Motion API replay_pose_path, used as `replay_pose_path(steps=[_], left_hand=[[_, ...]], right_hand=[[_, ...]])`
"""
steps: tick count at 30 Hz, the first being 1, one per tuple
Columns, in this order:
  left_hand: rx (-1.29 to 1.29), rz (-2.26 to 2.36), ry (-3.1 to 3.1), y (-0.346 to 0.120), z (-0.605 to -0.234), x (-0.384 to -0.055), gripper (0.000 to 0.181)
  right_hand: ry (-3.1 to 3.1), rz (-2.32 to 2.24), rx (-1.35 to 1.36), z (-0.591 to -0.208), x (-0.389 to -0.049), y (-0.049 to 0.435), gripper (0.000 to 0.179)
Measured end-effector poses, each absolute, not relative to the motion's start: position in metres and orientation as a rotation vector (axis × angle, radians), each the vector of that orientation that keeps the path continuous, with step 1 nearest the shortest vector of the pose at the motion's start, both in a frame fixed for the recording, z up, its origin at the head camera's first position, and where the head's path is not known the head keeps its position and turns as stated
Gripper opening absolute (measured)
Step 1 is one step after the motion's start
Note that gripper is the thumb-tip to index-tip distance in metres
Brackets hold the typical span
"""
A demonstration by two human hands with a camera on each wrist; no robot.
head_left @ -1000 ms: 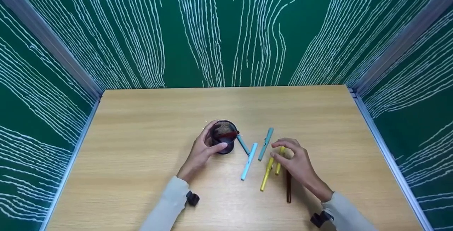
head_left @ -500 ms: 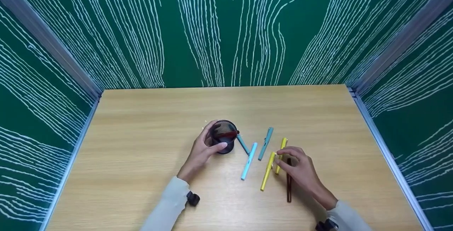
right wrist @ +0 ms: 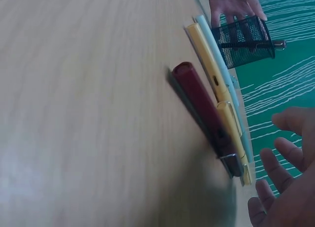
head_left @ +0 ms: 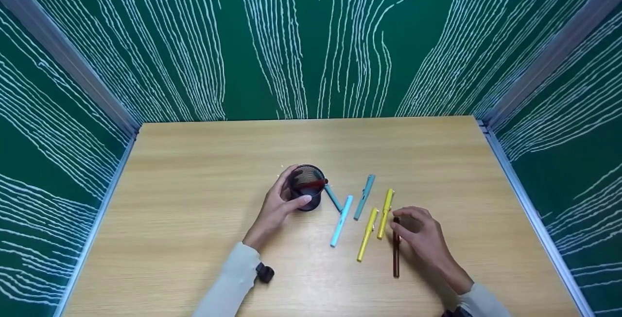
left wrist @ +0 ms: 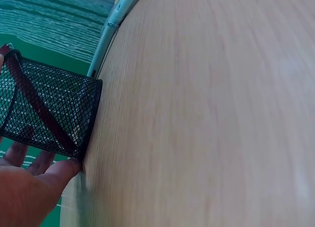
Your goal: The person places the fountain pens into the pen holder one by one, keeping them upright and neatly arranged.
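Observation:
My left hand [head_left: 274, 214] grips a black mesh pen cup [head_left: 313, 204] that stands on the table. Leaning inside the cup is a dark red pen [left wrist: 45, 111], its end poking past the rim. My right hand [head_left: 423, 237] hovers with bent, parted fingers over the upper end of another dark red pen [head_left: 396, 261], which lies on the table. A gap shows between those fingers and the pen in the right wrist view. Left of it lie two yellow pens, the nearer yellow pen [head_left: 367, 239] and the farther yellow pen [head_left: 386, 214].
A light blue pen [head_left: 341, 222] and a teal pen [head_left: 365, 198] lie between the cup and the yellow pens. Another teal pen [head_left: 333, 198] reaches from beside the cup to the light blue one. Green walls [head_left: 272, 40] with white lines enclose the wooden table [head_left: 218, 161].
My right hand has moved right and nearer, from above the yellow pens to the top of the dark red pen. The left hand and the cup have stayed put.

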State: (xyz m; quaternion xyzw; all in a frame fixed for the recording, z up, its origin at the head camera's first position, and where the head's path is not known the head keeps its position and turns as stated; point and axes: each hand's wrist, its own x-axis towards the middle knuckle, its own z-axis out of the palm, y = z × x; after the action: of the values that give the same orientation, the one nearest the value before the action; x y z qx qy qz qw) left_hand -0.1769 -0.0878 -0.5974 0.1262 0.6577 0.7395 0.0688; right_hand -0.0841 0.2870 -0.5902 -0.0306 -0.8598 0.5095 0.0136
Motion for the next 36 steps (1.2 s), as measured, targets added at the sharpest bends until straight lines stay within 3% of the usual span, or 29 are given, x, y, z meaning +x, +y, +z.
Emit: replay_pose_path(steps=[26,36], left_hand=[[0.385,2.269,1.933,-0.086,-0.597,-0.177,0.088],[0.395,2.246,1.976,-0.086,-0.599,-0.178,0.089]], right_hand=[[-2.608,1.518,-0.132,-0.607,-0.068,0.292,0.027],[-2.712,1.327,-0.123,-0.612,-0.069,0.289,0.042]])
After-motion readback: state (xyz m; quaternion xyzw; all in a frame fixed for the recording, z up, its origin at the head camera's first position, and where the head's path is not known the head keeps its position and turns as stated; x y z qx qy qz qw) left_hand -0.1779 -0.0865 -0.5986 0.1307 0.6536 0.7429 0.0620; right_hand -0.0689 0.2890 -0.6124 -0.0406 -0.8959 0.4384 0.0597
